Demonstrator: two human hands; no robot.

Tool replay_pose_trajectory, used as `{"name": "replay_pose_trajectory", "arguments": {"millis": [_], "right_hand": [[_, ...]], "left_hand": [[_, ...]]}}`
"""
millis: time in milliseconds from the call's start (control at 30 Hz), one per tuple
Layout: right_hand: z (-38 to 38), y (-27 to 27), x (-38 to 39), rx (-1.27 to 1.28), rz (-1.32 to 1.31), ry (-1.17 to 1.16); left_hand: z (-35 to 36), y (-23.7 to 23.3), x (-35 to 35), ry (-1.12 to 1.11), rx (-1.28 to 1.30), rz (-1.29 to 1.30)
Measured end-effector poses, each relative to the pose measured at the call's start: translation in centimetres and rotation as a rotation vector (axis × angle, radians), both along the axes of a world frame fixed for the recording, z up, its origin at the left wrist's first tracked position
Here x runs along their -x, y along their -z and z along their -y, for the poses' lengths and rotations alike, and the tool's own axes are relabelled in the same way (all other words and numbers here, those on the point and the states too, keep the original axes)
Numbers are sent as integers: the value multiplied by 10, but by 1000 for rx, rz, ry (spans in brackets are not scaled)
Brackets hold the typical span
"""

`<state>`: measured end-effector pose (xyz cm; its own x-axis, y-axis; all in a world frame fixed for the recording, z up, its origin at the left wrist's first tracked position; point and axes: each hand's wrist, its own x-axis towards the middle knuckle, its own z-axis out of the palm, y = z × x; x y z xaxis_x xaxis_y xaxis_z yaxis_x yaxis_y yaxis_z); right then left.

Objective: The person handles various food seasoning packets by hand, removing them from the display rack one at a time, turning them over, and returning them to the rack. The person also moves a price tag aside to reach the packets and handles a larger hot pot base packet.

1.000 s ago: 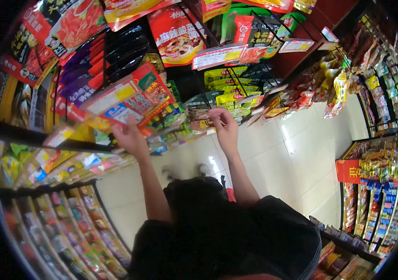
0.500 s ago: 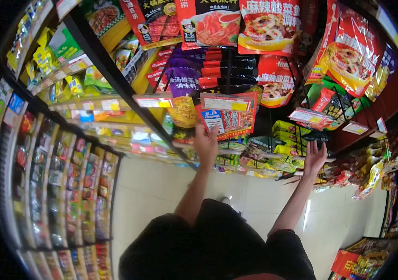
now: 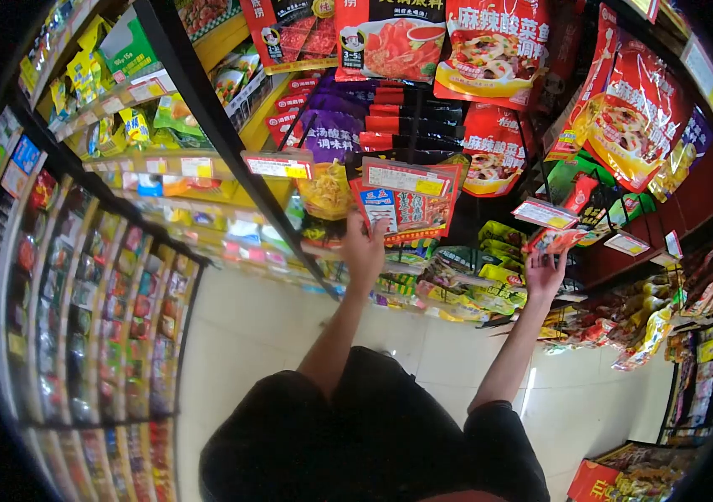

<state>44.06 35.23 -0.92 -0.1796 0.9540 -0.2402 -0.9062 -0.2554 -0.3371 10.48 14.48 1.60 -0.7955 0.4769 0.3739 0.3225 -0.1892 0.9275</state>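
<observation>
My left hand (image 3: 364,251) has its fingers raised at the lower left edge of a red and blue packet (image 3: 406,213), which hangs behind a price label (image 3: 406,179). Its thumb and fingers close on the packet's lower corner. My right hand (image 3: 545,272) reaches up to a small red packet (image 3: 554,240) below another price label (image 3: 544,212), its fingers at the packet's underside. Left of the red and blue packet hangs a purple and yellow packet (image 3: 327,188). Green packets (image 3: 503,247) hang between my hands.
Large red packets (image 3: 490,50) hang above. A dark shelf post (image 3: 231,142) slants down at the left, with stocked shelves (image 3: 105,309) beyond it. Snack bags (image 3: 649,309) hang at the right. A red box (image 3: 595,481) stands at the lower right, on the pale floor's (image 3: 247,335) far side.
My right hand has moved slightly left and now touches the small red packet, which has tipped forward and down. My left hand stays at its packet. The view has shifted slightly.
</observation>
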Motion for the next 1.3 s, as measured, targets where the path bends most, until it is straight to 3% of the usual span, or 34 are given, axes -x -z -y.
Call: {"name": "replay_pose_trajectory", "arguments": {"millis": [33, 133, 267, 300, 333, 367, 400, 467, 600, 667, 700, 767, 867, 933, 967, 1067, 1233, 1300], "right_hand": [[12, -11, 3, 6, 84, 2], [17, 4, 4, -581, -484, -535], [65, -13, 11, -294, -262, -83], [80, -23, 15, -210, -22, 121], [86, -19, 10, -200, -33, 179], [92, -10, 4, -191, -44, 238], [98, 0, -5, -182, -53, 297], [94, 65, -53, -270, -45, 187], [132, 47, -58, -414, 14, -5], [146, 92, -79, -334, 75, -79], [161, 75, -72, -372, 99, -205], [191, 69, -39, -333, 261, -75], [211, 73, -42, -501, 530, -549], [229, 4, 3, -408, 631, -545], [229, 19, 2, -430, 596, -621], [239, 0, 29, -422, 512, -503], [237, -14, 50, -394, 493, -722], [241, -16, 61, -397, 470, -752]], "left_hand": [[-1, 1, 0, -16, -9, 8], [-7, -3, -2, 30, -149, 53], [-7, -9, -2, 63, -148, 93], [-6, -10, -3, 63, -155, 123], [-2, -19, -6, 63, -161, 156], [8, -28, -7, 50, 0, 72], [8, -24, -7, 8, -52, 24], [6, -12, -8, -75, -156, -72], [35, -1, -13, -140, 108, -361], [49, -13, -32, 91, 83, -264], [58, -20, -41, 221, 84, -209], [64, -44, -51, 473, 84, -89], [70, -80, -63, 761, 135, 44], [78, -97, -62, 852, 224, 1], [83, -114, -58, 826, 366, -13], [105, -128, -50, 522, 401, -15], [121, -143, -32, 370, 307, -326], [128, -158, -28, 348, 327, -248]]}}
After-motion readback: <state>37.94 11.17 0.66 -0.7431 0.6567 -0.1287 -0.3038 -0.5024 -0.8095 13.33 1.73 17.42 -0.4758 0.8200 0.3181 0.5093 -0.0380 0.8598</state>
